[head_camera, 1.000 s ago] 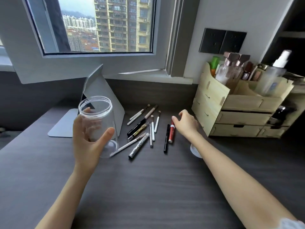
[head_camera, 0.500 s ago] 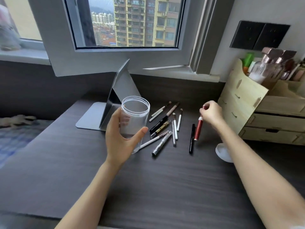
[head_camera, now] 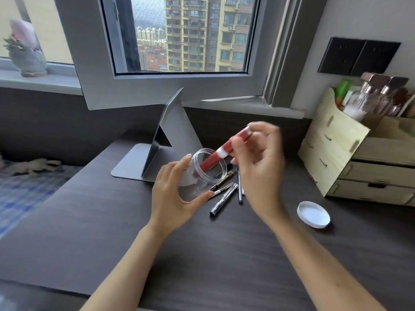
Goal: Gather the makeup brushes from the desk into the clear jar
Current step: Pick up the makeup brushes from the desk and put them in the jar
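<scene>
Jar (head_camera: 203, 173) gripped in her left hand (head_camera: 173, 198); right hand (head_camera: 256, 167) pinches the red tube (head_camera: 221, 154), tip just entering. Several brushes (head_camera: 224, 197) lie beneath her hands, unpicked.

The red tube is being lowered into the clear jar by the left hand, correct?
Not quite: the head view shows the right hand lowering the red tube into the clear jar; the left hand holds the jar.
</scene>
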